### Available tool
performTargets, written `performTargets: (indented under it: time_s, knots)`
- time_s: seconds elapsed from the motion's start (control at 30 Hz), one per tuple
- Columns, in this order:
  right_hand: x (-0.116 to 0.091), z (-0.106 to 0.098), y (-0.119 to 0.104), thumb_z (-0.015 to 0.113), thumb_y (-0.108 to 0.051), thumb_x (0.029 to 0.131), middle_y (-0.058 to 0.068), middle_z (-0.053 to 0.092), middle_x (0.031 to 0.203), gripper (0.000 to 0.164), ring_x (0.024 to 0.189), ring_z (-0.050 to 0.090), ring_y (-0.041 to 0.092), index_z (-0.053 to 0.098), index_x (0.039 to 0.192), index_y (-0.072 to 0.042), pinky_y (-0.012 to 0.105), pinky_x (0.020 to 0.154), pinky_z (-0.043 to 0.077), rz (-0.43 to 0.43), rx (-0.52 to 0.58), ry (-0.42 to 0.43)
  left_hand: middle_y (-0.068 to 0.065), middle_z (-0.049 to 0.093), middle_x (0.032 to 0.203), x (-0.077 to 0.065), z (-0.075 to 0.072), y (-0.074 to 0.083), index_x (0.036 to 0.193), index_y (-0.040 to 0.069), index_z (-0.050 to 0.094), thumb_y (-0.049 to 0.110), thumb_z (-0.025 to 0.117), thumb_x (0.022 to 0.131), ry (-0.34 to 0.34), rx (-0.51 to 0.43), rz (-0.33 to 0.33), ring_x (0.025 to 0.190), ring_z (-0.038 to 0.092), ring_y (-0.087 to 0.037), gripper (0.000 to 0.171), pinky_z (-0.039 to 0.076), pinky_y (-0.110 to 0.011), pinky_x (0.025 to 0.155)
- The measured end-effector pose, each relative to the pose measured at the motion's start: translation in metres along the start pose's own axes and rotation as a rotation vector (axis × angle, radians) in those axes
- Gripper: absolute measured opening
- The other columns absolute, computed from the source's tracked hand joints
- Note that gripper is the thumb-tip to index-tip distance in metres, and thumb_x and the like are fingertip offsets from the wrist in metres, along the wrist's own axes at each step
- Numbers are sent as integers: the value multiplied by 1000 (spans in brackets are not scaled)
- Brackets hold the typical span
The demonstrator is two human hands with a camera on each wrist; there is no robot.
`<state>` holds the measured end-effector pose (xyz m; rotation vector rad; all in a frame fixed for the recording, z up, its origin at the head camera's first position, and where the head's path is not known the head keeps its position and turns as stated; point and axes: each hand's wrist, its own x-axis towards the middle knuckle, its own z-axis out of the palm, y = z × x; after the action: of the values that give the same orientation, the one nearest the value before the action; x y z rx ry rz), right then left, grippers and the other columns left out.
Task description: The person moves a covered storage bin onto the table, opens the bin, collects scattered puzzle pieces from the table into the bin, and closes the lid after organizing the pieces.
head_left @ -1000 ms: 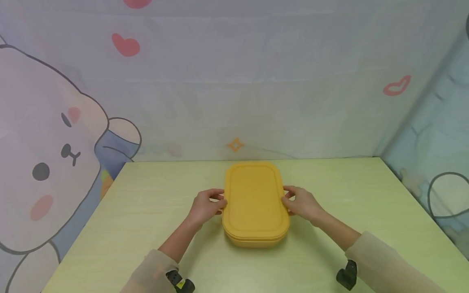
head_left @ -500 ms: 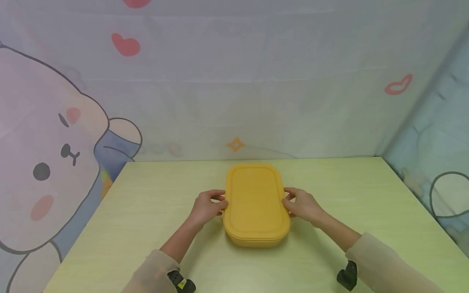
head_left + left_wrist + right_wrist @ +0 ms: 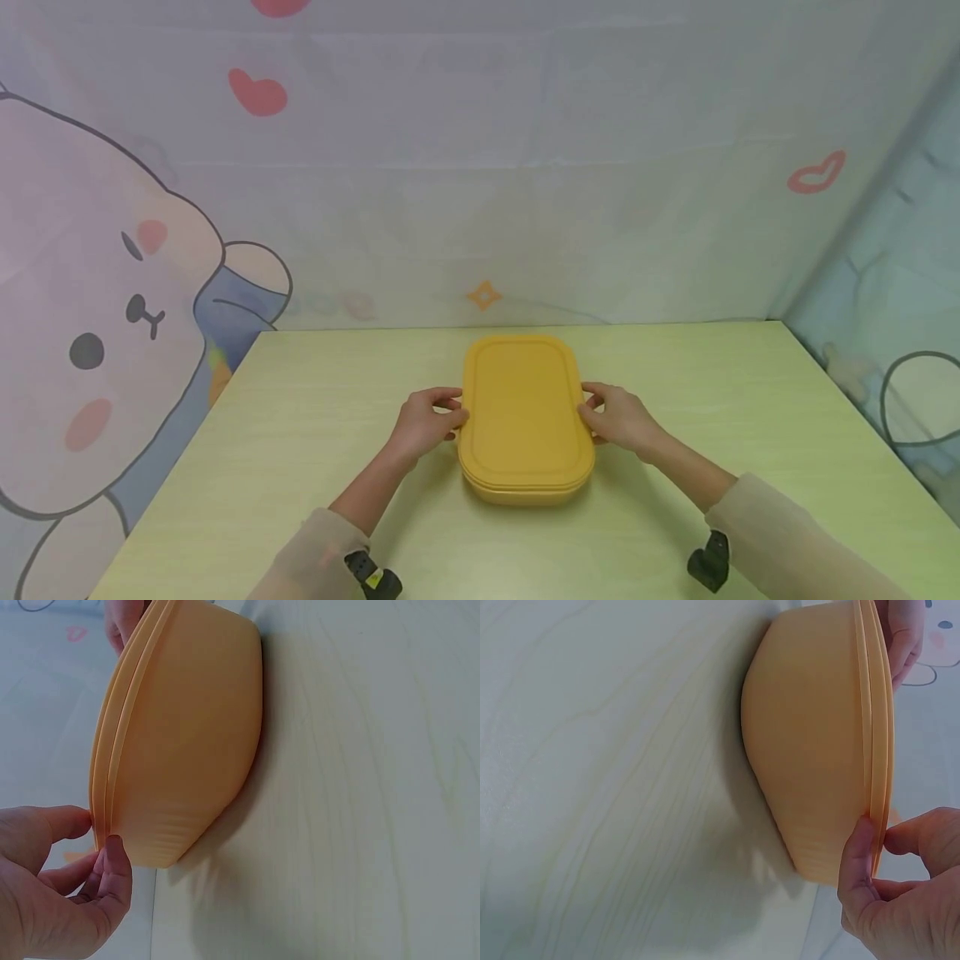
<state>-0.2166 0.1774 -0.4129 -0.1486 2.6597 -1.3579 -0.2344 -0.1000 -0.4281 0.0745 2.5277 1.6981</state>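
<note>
A yellow rectangular food container (image 3: 517, 497) with rounded corners stands on the table, its long side pointing away from me. Its matching yellow lid (image 3: 525, 408) lies over the top. My left hand (image 3: 422, 423) pinches the lid's left edge, thumb on top and fingers under the rim. On the opposite edge my right hand (image 3: 619, 422) pinches the rim in the same way. In the left wrist view the container's wall (image 3: 187, 720) tapers down to the table, and the lid's rim runs between thumb and fingers. The inside of the container is hidden.
The pale wood-grain table (image 3: 337, 367) extends on all sides of the container. Behind it hangs a printed cloth (image 3: 600, 208) with hearts and a cartoon bear, and another cloth (image 3: 900, 292) hangs at the right. A small black camera (image 3: 708, 562) sits at the right cuff.
The near edge of the lid sits closer to the container's body than a second ago. Container and both hands have shifted very slightly to the right; both grips look the same.
</note>
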Motion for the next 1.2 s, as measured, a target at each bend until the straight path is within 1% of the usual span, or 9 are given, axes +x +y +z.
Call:
performTargets:
  time_s: [0.37,0.5,0.57,0.7,0.77,0.9,1.0,1.1,1.2]
  knots:
    - [-4,4,4,50,-10,89,17,55,101,50,60,59,12,37,135,8,31,60,57,-15,-2,6,-12,60,95,-5,0,-1,118,0,60,6,63,80,-6,2,2,66,61,-16,39,56,-28,60]
    - [-6,4,4,50,-11,90,16,55,99,50,59,60,12,37,135,7,30,58,57,-17,-18,6,-11,60,95,-6,0,-1,119,2,60,7,64,80,-7,18,2,64,61,-16,40,56,-28,60]
    - [-7,4,5,50,-12,91,15,56,98,50,59,60,13,38,135,6,30,58,57,-21,-28,6,-11,60,94,-6,1,-1,119,2,60,8,64,80,-4,34,13,63,60,-16,40,56,-28,58]
    - [-8,4,7,51,-14,90,15,58,99,49,59,60,13,40,134,5,30,57,56,-45,-71,21,-9,62,93,-8,2,-3,118,3,61,9,63,80,18,121,72,64,61,-17,38,53,-26,54]
    - [-7,4,7,52,-14,90,16,58,100,49,60,60,13,41,134,5,28,55,55,-75,-122,44,-8,63,94,-9,2,-3,117,4,62,10,63,81,36,180,113,65,61,-16,37,50,-24,52]
    - [-4,6,9,56,-13,88,18,57,102,47,71,64,19,45,131,3,26,54,53,-168,-256,112,-7,63,98,-10,1,-4,113,7,64,12,64,82,56,286,201,67,59,-11,32,48,-22,52]
    - [-4,7,10,57,-13,86,19,56,105,45,80,65,24,48,128,2,27,58,54,-220,-316,150,-8,62,102,-12,0,-5,110,7,66,11,65,82,52,360,282,67,59,-11,28,48,-21,52]
    - [-7,7,10,60,-13,85,20,54,110,44,85,64,28,51,126,2,31,61,55,-262,-355,161,-6,60,106,-15,-3,-4,108,8,66,14,66,81,37,451,346,73,61,-13,27,50,-22,57]
    - [-11,6,11,62,-15,84,20,54,115,43,91,62,30,54,123,2,35,65,55,-331,-424,163,-5,58,112,-18,-7,-3,110,9,65,19,67,81,8,550,402,86,62,-19,31,52,-29,67]
